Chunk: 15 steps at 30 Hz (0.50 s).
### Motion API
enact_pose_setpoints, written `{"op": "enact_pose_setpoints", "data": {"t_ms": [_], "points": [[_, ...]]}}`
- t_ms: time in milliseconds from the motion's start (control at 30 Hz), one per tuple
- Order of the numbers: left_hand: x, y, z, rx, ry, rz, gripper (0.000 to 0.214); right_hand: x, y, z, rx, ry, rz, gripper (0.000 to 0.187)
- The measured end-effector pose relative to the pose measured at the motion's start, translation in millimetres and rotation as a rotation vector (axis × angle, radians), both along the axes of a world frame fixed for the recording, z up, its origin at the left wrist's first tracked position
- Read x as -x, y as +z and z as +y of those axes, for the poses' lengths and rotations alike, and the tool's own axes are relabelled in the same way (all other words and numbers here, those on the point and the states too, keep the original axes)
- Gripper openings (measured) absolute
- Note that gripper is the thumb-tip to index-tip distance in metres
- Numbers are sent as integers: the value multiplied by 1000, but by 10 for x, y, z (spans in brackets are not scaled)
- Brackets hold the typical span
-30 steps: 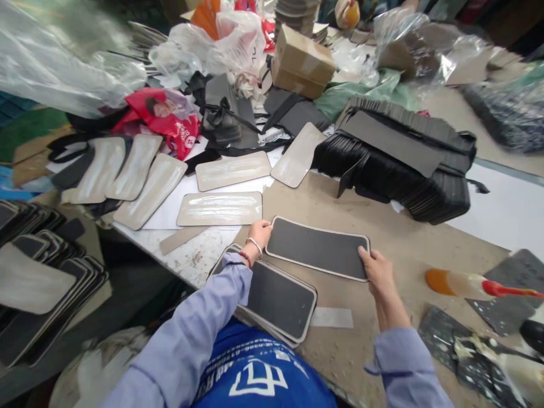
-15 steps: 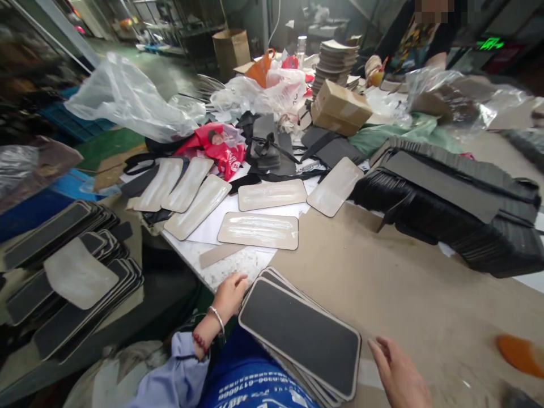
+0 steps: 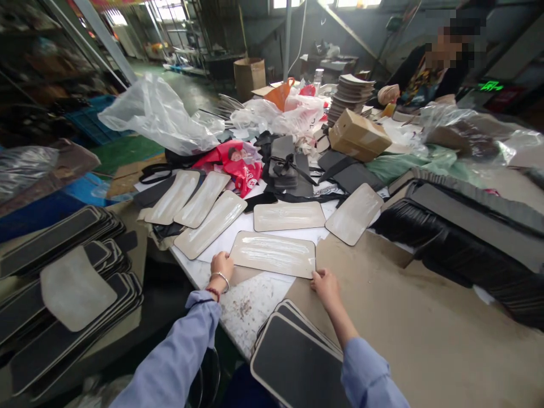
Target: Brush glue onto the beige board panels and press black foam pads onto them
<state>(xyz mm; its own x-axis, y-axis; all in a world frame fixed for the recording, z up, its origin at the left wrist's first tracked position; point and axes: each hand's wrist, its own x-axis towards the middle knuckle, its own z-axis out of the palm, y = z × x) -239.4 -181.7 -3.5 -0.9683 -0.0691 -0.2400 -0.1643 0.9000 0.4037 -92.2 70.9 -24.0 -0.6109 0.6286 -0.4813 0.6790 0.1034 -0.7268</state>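
A beige rounded panel with a shiny wet coat lies on the table in front of me. My left hand grips its left end, fingers curled on the edge. My right hand pinches its lower right corner. Close below my arms sits a stack of black panels with beige rims at the table's front edge. Several more coated beige panels lie spread out behind, and another one lies just beyond the held panel.
A big bundle of black sheets fills the right side. Plastic bags, a cardboard box and a red bag crowd the back. More black panel stacks lie left. Another person works at the far side.
The view tilted up. Both my hands left the black panel, now on the near stack, and reached forward to take hold of the coated beige panel's two ends.
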Motion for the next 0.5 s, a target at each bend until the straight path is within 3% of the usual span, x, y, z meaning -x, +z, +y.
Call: {"op": "enact_pose_setpoints", "data": {"t_ms": [167,267,367,500], "points": [[-13,130,-15,-65,-47,-31,11,-122,57,-21,136,-152,64,18],[-49,101,141,-171,-15,-52,6,-313,127,136,125,-244,152,22],[-307,73,502,-380,-53,-99,13,-755,209,402,71,-326,223,30],[-905,67,1154,-597,-137,-199,18,-1704,226,818,-51,-365,224,40]]}}
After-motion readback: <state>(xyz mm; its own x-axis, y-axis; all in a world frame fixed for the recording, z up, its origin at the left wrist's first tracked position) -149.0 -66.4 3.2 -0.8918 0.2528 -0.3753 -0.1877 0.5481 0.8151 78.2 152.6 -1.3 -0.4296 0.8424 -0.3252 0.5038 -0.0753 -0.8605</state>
